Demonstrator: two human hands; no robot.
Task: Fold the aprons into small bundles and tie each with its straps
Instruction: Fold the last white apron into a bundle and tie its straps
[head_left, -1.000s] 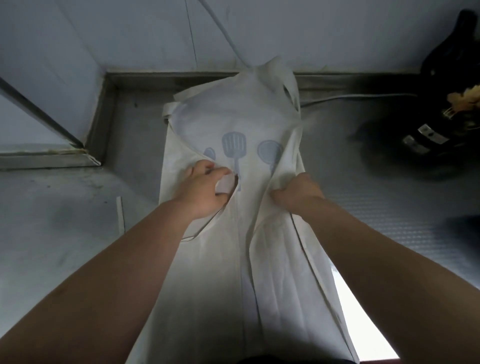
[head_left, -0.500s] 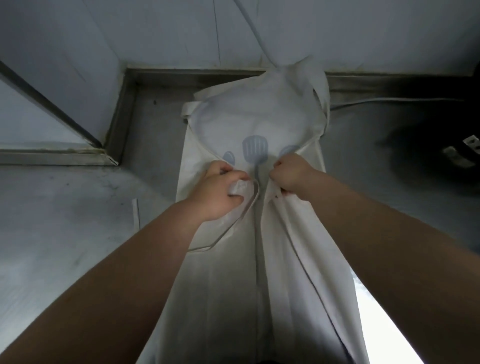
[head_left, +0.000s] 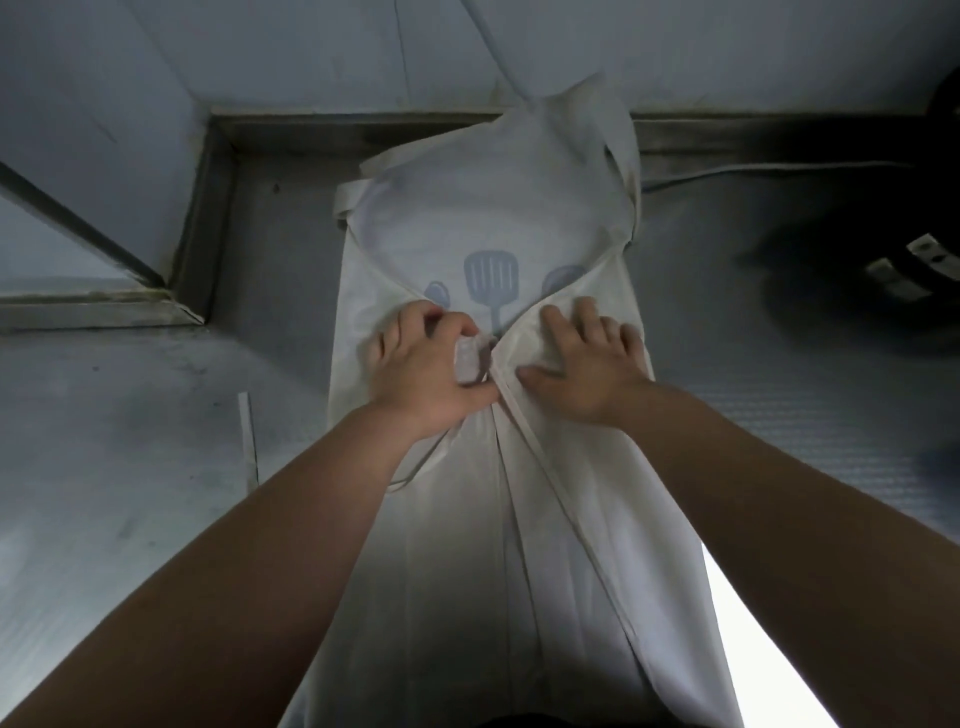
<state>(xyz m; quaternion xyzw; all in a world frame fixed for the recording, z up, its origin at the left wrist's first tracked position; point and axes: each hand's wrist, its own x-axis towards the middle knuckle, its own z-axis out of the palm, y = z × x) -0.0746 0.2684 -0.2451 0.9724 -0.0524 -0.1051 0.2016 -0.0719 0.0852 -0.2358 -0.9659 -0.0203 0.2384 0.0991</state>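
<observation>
White apron (head_left: 519, 545) bears a pale blue utensil print (head_left: 491, 286); grey floor (head_left: 130, 467).

White apron (head_left: 483, 218) lies lengthwise on grey surface (head_left: 130, 415), both side flaps folded in, meeting approx. at centre. Blue spatula print (head_left: 491, 280) shows above the flaps. Your L hand (head_left: 426, 374): fingers curled, gripping a bunched bit of apron at the seam. Your R hand (head_left: 587, 364): fingers spread, pressing flat on R flap. Thin strap (head_left: 550, 478) runs down betw. your forearms. White cable (head_left: 753, 169) along back edge.
</observation>
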